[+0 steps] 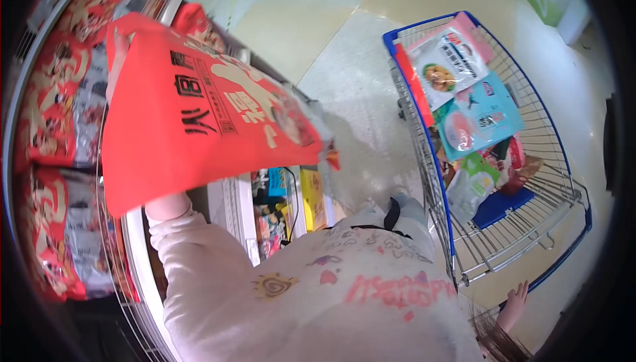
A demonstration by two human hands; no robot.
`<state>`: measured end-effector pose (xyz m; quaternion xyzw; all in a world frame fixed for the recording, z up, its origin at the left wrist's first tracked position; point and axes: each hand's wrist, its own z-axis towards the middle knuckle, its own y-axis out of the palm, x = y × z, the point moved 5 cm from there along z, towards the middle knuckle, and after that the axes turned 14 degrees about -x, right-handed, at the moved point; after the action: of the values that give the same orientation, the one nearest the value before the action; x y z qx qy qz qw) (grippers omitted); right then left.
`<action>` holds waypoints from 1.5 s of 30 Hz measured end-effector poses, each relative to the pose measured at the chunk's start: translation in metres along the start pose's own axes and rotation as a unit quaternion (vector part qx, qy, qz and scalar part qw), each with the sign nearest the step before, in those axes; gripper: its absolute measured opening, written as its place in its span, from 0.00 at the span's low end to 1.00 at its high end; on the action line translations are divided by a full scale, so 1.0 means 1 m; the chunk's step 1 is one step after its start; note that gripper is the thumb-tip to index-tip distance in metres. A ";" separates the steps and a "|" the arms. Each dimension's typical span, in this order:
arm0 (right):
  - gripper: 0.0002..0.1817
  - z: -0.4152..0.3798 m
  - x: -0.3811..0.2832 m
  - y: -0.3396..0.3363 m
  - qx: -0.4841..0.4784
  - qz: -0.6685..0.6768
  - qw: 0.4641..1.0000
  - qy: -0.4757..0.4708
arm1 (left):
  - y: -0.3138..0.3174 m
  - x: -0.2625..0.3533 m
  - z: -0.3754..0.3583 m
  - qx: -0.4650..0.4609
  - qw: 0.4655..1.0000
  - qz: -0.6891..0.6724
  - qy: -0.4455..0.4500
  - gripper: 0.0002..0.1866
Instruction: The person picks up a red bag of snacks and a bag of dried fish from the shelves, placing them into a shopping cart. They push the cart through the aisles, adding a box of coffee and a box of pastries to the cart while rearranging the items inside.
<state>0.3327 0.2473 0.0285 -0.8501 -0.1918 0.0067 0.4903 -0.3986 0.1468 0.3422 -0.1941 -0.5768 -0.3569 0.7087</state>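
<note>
Left of the cart (562,143), near the shelf edge (137,249), the left hand (118,54), mostly hidden, holds the big red bag (172,123). Between this bag and the cart, floor (348,63) lies open. Behind the cart is the right hand (515,303); its grip I cannot tell.

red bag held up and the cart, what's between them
In the head view, only bare, pale floor shows between the red bag and the cart.

Bright light softly shadows the floor (351,44); fisheye edges curve into black.
</note>
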 end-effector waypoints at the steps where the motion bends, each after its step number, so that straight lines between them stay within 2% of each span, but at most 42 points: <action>1: 0.04 0.002 0.001 0.003 -0.001 -0.005 1.000 -0.013 | -0.009 0.002 -0.006 0.006 1.000 -0.001 0.005 0.09; 7: 0.03 0.004 0.002 0.002 0.025 -0.001 0.999 -0.028 | -0.051 0.012 -0.025 0.032 0.999 -0.014 0.025 0.09; 9: 0.08 0.005 -0.005 -0.009 -0.038 -0.019 0.999 -0.028 | -0.061 0.016 -0.031 0.043 0.998 -0.023 0.030 0.09; 10: 0.08 0.009 -0.010 -0.021 -0.038 -0.024 0.998 -0.033 | -0.067 0.015 -0.034 0.045 0.998 -0.022 0.030 0.09; 12: 0.16 0.023 -0.019 -0.042 -0.171 0.130 0.973 0.083 | -0.077 0.016 -0.040 0.052 0.998 -0.024 0.035 0.09; 14: 0.20 0.024 -0.089 -0.097 -0.021 0.085 0.996 -0.010 | -0.085 0.017 -0.046 0.059 0.997 -0.031 0.037 0.09; 16: 0.20 0.015 -0.183 -0.142 0.057 0.234 0.958 -0.156 | -0.092 0.016 -0.053 0.063 0.996 -0.040 0.039 0.09; 18: 0.19 0.012 -0.264 -0.160 -0.020 0.321 0.878 -0.355 | -0.099 0.016 -0.058 0.069 0.996 -0.046 0.038 0.10; 20: 0.18 0.017 -0.320 -0.149 -0.092 0.303 0.794 -0.518 | -0.105 0.017 -0.066 0.068 0.995 -0.059 0.047 0.10; 22: 0.19 0.021 -0.356 -0.166 -0.177 0.306 0.746 -0.564 | -0.111 0.017 -0.075 0.062 0.994 -0.069 0.052 0.10; 24: 0.20 0.055 -0.388 -0.146 -0.321 0.349 0.733 -0.488 | -0.115 0.017 -0.089 0.059 0.993 -0.086 0.058 0.10; 26: 0.21 0.074 -0.431 -0.142 -0.339 0.354 0.714 -0.500 | -0.116 0.017 -0.108 0.051 0.992 -0.099 0.063 0.10; 28: 0.29 0.078 -0.484 -0.118 -0.444 0.441 0.605 -0.493 | -0.112 0.017 -0.130 0.036 0.991 -0.114 0.062 0.10; 30: 0.40 0.062 -0.526 -0.087 -0.585 0.437 0.503 -0.463 | -0.103 0.016 -0.157 0.001 0.990 -0.125 0.062 0.11; 31: 0.43 0.047 -0.539 -0.080 -0.656 0.441 0.474 -0.388 | -0.097 0.013 -0.169 -0.029 0.990 -0.128 0.056 0.11; 32: 0.47 0.030 -0.552 -0.077 -0.720 0.444 0.437 -0.308 | -0.087 0.007 -0.182 -0.067 0.990 -0.120 0.034 0.11; 33: 0.47 0.025 -0.564 -0.079 -0.713 0.443 0.439 -0.319 | -0.075 -0.001 -0.190 -0.110 0.989 -0.103 -0.002 0.11; 34: 0.46 0.017 -0.574 -0.075 -0.749 0.426 0.431 -0.268 | -0.060 -0.010 -0.196 -0.156 0.984 -0.060 -0.058 0.11; 35: 0.45 0.010 -0.581 -0.066 -0.784 0.406 0.420 -0.212 | -0.040 -0.012 -0.201 -0.156 0.967 0.031 -0.200 0.12; 36: 0.45 0.011 -0.591 -0.042 -0.784 0.404 0.419 -0.216 | -0.014 -0.012 -0.196 -0.210 0.947 0.106 -0.217 0.09; 37: 0.47 0.017 -0.605 -0.011 -0.823 0.411 0.344 -0.189 | -0.003 -0.022 -0.194 -0.350 0.912 0.172 -0.125 0.08; 38: 0.49 0.019 -0.614 0.001 -0.856 0.411 0.271 -0.158 | 0.003 -0.032 -0.200 -0.370 0.892 0.200 -0.167 0.08; 39: 0.49 0.018 -0.622 0.009 -0.866 0.415 0.232 -0.154 | 0.009 -0.035 -0.202 -0.361 0.897 0.201 -0.160 0.08; 41: 0.49 0.012 -0.633 0.008 -0.864 0.413 0.231 -0.172 | 0.021 -0.033 -0.206 -0.324 0.904 0.263 -0.094 0.09; 42: 0.49 0.008 -0.640 0.005 -0.864 0.412 0.228 -0.179 | 0.025 -0.034 -0.210 -0.314 0.907 0.261 -0.099 0.09; 44: 0.48 0.001 -0.654 -0.006 -0.861 0.407 0.232 -0.197 | 0.034 -0.033 -0.214 -0.347 0.848 0.396 -0.064 0.12; 45: 0.48 0.000 -0.659 -0.013 -0.857 0.408 0.238 -0.205 | 0.038 -0.032 -0.211 -0.339 0.851 0.397 -0.064 0.12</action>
<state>-0.2815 0.0334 -0.0771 -0.6995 0.1951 0.2117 -0.6540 -0.2306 0.0362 0.2622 -0.6570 -0.3378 -0.2050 0.6421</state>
